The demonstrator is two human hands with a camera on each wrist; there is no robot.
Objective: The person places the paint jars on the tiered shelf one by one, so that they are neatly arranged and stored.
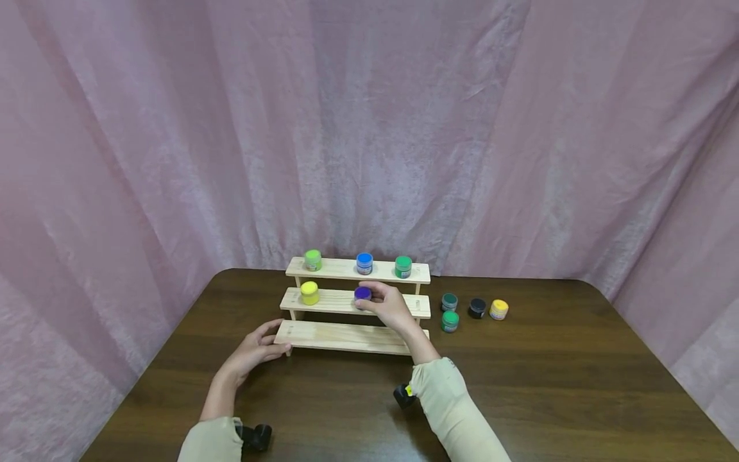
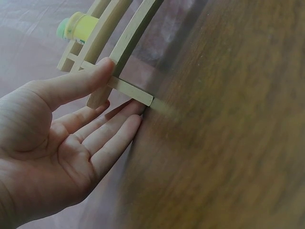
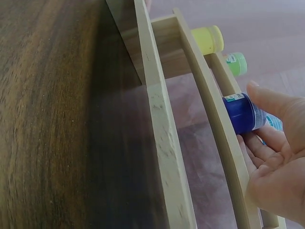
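Right hand (image 1: 394,309): pinching the purple jar (image 1: 362,294) between thumb and fingers.
Purple jar: sitting within these fingertips, at the middle shelf (image 1: 335,300).
Left hand (image 1: 253,353): gripping the near end of the bottom shelf (image 1: 340,334).
Yellow jar (image 1: 309,294): standing left of the right hand.
Loose jars (image 1: 476,308): standing right of it.

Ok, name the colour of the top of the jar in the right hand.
Bluish purple; the jar's top shows best in the head view.
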